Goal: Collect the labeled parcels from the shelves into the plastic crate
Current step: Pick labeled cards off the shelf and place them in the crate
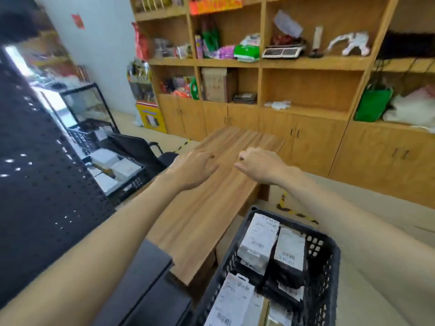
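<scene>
A black plastic crate stands on the floor at the lower right, holding several labeled parcels, white and black with printed labels. My left hand and my right hand hover side by side over the wooden table, fingers loosely curled, holding nothing. A second black crate with more white parcels sits at the left beside the black pegboard shelf.
Wooden shelving along the far wall carries bags, packets and a scale. A green bag sits at the right. A black box lies at the table's near end. Yellow-black tape marks the floor.
</scene>
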Demonstrator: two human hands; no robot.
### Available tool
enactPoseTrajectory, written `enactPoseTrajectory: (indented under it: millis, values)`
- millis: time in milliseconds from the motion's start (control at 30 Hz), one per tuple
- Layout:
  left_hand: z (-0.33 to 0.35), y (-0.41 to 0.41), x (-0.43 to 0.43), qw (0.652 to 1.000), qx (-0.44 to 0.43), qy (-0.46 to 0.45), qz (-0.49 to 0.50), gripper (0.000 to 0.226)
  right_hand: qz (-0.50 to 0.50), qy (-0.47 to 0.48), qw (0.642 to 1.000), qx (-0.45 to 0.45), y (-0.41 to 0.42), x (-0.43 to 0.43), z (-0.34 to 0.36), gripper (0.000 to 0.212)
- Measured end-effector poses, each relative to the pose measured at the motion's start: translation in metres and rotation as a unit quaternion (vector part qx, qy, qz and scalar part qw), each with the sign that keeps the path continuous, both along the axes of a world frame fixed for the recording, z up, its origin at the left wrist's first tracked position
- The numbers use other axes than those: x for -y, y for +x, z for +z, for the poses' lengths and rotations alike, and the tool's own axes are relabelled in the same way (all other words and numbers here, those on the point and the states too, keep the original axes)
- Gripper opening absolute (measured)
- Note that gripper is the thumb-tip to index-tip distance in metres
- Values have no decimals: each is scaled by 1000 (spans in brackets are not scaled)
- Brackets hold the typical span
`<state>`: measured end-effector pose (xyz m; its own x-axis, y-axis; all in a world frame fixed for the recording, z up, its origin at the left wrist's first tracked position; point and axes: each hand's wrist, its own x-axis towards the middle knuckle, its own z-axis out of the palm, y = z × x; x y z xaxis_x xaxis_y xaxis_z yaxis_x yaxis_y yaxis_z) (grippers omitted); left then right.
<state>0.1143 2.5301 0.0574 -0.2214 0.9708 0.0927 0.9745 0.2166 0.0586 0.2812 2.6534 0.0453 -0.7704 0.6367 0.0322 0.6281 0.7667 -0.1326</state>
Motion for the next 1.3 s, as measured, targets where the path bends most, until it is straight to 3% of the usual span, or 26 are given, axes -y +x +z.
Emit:
enactPoseTrajectory:
  millis: [200, 400, 700, 1067, 1300]
  values:
    - [36, -24, 108, 995, -23, 12, 93, 44, 110, 14, 993, -50, -55, 69, 36, 44]
    - [65, -37, 222, 976, -33, 34, 213, 45, 251, 47, 962, -92, -112, 161, 55, 38]
    - [71, -33, 470, 906, -42, 34, 420, 53, 429, 44, 898, -89, -176, 376, 70, 40]
    - [73, 68, 763, 832, -66, 35, 550, 51, 583, 11, 805, -109, -152, 666, 74, 37]
    - [68, 129, 907, 805, -74, 34, 587, 51, 617, -5, 778, -114, -108, 816, 63, 36]
